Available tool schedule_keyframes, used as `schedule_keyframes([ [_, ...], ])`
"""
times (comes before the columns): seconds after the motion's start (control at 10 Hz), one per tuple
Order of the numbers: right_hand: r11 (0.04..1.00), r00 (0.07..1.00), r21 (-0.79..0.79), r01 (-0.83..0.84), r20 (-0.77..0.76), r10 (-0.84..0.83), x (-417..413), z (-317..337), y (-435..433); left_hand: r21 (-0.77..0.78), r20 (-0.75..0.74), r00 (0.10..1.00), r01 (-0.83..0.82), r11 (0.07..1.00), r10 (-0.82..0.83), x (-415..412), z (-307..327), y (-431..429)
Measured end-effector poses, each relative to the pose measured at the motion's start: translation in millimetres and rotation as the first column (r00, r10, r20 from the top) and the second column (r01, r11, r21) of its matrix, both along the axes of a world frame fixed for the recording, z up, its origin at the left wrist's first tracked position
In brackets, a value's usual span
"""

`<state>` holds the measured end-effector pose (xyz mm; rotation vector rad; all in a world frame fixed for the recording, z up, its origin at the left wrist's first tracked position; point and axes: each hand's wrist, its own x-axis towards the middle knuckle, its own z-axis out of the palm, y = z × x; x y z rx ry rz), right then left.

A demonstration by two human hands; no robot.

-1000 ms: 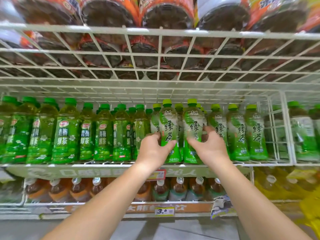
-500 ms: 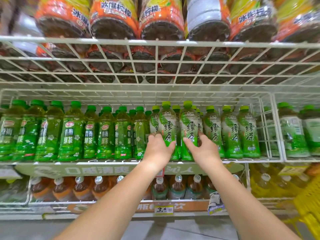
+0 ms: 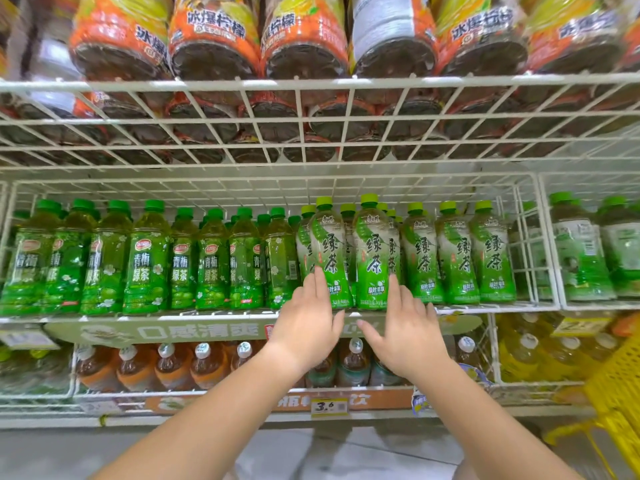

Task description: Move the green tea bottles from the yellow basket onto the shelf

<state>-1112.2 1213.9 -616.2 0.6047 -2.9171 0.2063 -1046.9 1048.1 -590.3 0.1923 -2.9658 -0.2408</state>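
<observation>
Two green tea bottles stand upright at the front edge of the white wire shelf (image 3: 221, 318): the left one (image 3: 330, 247) and the right one (image 3: 372, 247), each with a light green cap. More bottles of the same tea (image 3: 457, 254) stand in a row to their right. My left hand (image 3: 310, 322) is open just below the left bottle, its fingertips near the label. My right hand (image 3: 407, 332) is open below the right bottle, fingers spread. Neither hand holds anything. A corner of the yellow basket (image 3: 620, 393) shows at the lower right.
Darker green plum tea bottles (image 3: 145, 258) fill the shelf to the left. Large orange-labelled bottles (image 3: 214, 39) lie on the wire shelf above. Brown tea bottles (image 3: 173, 365) stand on the shelf below, with a price tag (image 3: 328, 407). White-labelled green bottles (image 3: 575, 251) sit in the right compartment.
Both hands have let go of the two front bottles and drawn back and down from them. The bottles stay on the shelf edge. The view has tilted upward slightly.
</observation>
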Motion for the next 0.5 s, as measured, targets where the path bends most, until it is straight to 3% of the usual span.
schedule_keyframes([
  [0.3,0.987,0.996,0.159,-0.019,0.089,0.005,19.1,4.9,16.0,-0.229,0.161,0.986,-0.014,0.973,0.052,27.4,-10.0,13.7],
  [0.5,0.959,0.943,0.260,-0.111,0.333,0.018,55.0,64.1,26.5,-0.227,0.379,0.923,0.017,0.974,0.072,72.3,47.3,22.8],
])
